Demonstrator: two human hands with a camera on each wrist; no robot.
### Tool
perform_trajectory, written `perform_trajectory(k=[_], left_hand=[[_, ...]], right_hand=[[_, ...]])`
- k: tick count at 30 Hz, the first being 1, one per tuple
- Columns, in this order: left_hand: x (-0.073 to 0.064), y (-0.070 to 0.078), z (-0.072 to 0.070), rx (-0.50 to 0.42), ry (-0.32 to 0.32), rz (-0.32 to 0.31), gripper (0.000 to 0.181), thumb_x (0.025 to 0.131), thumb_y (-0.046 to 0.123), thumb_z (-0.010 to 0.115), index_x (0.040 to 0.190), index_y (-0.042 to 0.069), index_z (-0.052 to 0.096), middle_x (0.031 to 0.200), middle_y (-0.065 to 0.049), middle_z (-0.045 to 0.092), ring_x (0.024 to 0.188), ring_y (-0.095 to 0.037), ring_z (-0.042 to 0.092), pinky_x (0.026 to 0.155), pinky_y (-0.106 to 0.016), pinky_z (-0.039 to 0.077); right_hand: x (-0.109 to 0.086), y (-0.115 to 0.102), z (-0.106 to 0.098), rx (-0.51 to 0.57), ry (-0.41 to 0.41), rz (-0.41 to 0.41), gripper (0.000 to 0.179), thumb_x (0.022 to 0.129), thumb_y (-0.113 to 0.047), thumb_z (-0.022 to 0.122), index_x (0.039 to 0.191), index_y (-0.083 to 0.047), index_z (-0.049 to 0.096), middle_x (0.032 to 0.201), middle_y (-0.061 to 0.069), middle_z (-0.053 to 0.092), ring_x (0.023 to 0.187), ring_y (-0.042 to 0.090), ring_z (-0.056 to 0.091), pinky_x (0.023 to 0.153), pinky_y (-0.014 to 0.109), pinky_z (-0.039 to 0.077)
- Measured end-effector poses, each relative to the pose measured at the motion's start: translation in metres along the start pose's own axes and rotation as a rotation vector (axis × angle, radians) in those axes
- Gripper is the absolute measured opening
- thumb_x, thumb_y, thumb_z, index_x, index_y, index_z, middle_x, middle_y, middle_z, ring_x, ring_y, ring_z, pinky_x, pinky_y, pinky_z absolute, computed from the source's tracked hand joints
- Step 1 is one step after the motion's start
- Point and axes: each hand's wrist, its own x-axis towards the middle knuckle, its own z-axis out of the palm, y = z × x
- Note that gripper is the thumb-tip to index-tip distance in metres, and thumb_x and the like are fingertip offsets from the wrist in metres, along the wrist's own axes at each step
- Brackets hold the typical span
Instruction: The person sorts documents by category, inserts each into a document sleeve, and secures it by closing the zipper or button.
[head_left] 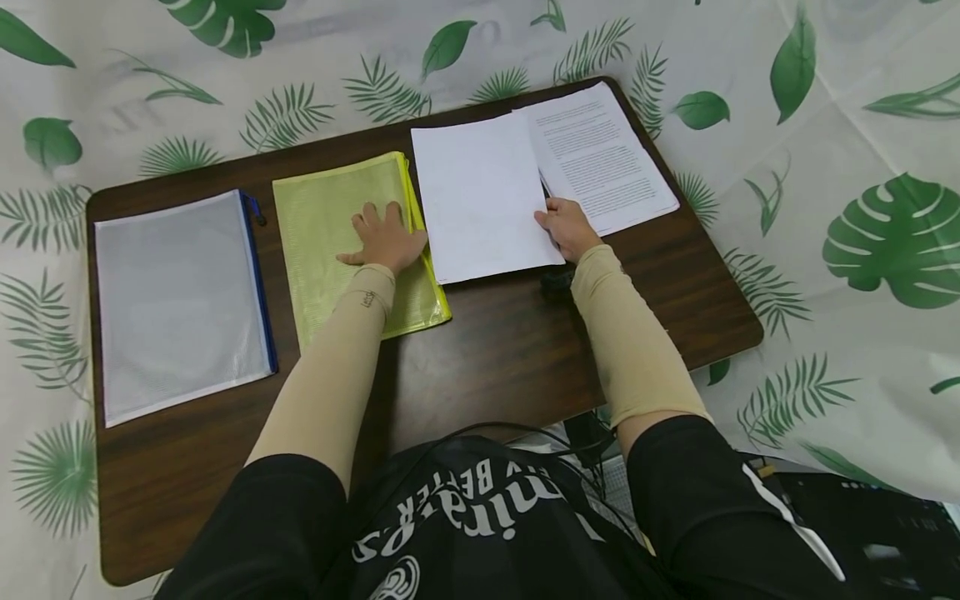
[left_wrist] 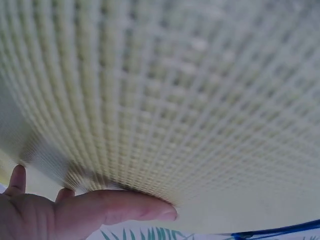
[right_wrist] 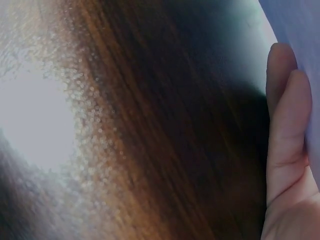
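My left hand rests on a yellow mesh zip pouch with its fingers spread; the pouch's mesh fills most of the left wrist view. To its right, a blank white sheet lies near the pouch's zipped edge. My right hand pinches the right edge of that sheet, thumb on top. In the right wrist view, fingers lie against the paper at the far right. Printed pages lie beyond the right hand, partly beside the blank sheet.
A clear mesh zip pouch with a blue zip lies at the left of the brown table. A small dark object sits below the right hand. Cables run by the front edge. A leaf-patterned cloth surrounds the table.
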Motion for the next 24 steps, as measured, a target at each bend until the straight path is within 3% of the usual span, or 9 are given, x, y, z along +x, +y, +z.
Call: perform_trajectory(k=[6,15,20,24], left_hand=[[0.004,-0.001,-0.001,0.011,-0.052,-0.016,0.079,0.095,0.045,0.047,0.164,0.029,0.012,0.169,-0.005,-0.019,0.151,-0.035,-0.025,0.096,-0.090,-0.004],[0.006,-0.004,-0.012,-0.045,-0.156,0.004,0.076,0.094,0.040,0.040,0.164,0.032,0.012,0.166,0.003,-0.029,0.150,-0.030,-0.030,0.095,-0.089,-0.008],[0.006,-0.004,-0.014,-0.032,-0.161,0.005,0.075,0.095,0.042,0.039,0.164,0.033,0.011,0.165,0.004,-0.029,0.150,-0.030,-0.029,0.096,-0.089,-0.006],[0.006,-0.003,-0.016,-0.026,-0.166,-0.003,0.075,0.095,0.044,0.040,0.164,0.033,0.011,0.165,0.004,-0.030,0.150,-0.030,-0.028,0.096,-0.089,-0.005]], right_hand=[[0.001,0.002,0.000,-0.010,0.010,-0.010,0.056,0.107,-0.018,0.050,0.160,-0.011,0.032,0.154,0.011,0.045,0.135,0.022,0.049,0.108,0.036,0.043],[0.000,0.000,-0.001,-0.019,0.016,-0.019,0.057,0.108,-0.019,0.050,0.161,-0.012,0.030,0.158,0.010,0.039,0.139,0.019,0.043,0.112,0.033,0.039],[-0.002,0.002,0.000,-0.041,0.070,-0.071,0.044,0.107,-0.019,0.052,0.149,-0.006,0.048,0.132,0.010,0.057,0.112,0.017,0.057,0.097,0.032,0.047],[-0.003,0.005,0.004,-0.066,0.103,-0.116,0.039,0.106,-0.017,0.054,0.143,-0.004,0.053,0.117,0.007,0.063,0.094,0.013,0.060,0.085,0.029,0.049]])
